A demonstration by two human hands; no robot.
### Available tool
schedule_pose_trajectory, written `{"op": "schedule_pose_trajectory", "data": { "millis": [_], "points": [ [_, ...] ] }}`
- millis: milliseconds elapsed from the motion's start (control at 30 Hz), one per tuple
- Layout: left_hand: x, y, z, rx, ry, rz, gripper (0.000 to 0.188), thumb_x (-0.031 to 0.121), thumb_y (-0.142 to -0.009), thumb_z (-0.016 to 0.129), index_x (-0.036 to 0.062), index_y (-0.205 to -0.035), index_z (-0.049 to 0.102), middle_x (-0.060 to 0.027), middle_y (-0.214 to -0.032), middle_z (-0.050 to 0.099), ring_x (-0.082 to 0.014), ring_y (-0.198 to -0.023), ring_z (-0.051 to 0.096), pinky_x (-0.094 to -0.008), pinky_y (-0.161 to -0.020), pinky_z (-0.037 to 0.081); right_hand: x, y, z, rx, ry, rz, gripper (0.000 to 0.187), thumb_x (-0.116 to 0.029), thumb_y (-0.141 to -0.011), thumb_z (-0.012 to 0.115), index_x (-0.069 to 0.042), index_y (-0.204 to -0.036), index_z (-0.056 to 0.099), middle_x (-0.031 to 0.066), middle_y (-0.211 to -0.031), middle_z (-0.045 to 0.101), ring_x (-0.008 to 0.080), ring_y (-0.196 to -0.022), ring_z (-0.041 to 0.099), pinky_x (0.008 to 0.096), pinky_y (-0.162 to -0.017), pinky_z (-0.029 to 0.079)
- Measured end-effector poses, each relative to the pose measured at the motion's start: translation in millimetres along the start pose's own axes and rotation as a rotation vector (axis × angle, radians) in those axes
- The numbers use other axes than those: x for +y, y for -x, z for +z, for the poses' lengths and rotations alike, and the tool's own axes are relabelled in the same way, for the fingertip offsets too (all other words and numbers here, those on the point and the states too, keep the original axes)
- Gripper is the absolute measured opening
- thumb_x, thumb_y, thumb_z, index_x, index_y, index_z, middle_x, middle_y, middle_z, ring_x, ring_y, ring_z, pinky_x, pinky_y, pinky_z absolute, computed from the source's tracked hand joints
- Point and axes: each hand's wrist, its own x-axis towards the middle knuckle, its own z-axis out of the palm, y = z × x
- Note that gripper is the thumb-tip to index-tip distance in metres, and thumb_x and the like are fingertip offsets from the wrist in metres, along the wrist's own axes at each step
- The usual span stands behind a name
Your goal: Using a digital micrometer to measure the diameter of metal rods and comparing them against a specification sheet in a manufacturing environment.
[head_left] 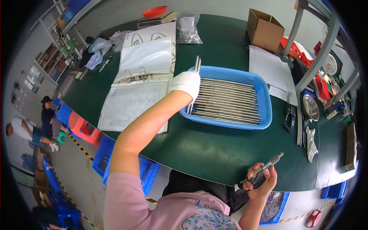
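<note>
Open binder at left on green surface. Left grip, white-gloved, clasped round few metal rods at left end of blue basket; fingers mostly hidden. More rods lying inside basket. Right grip, bare, near edge, grasping grey micrometer. White cloth farther right.

Rods: silver. Micrometer: grey with black. Basket: light blue, mesh-patterned. Glove: white. Table: dark green. Shirt: pink with blue floral print. Dish: orange-red. Box: brown. Trousers: black. Floor tape: striped, yellow and black. Wall: pale grey.
</note>
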Motion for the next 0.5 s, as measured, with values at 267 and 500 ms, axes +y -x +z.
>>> {"op": "schedule_pose_trajectory", "data": {
  "millis": [267, 500],
  "points": [
    [10, 12, -4, 0.018, -0.085, 0.519, 0.016, 0.005, -0.069, 0.046, 0.001, -0.072, 0.061, -0.0199, -0.072, 0.06, -0.0317, -0.069, 0.06, -0.0389, -0.061, 0.049, -1, -7, 1, -0.006, 0.008, 0.007, 0.043, -0.041, -0.081, 0.038, 0.0, -0.083, 0.048, 0.0177, -0.066, 0.053, 0.0196, -0.034, 0.04, 0.029, -0.031, 0.033],
    [74, -1, 39, -0.128, -0.184, 0.798, 0.017, 0.013, -0.065, 0.053, 0.0055, -0.074, 0.065, -0.0152, -0.076, 0.062, -0.0288, -0.073, 0.06, -0.037, -0.064, 0.048, -18, 7, -6, -0.049, 0.176, 0.042, 0.035, -0.037, -0.08, 0.041, -0.005, -0.09, 0.052, 0.0101, -0.069, 0.053, 0.0189, -0.041, 0.042, 0.03, -0.036, 0.032]
  ]
}}
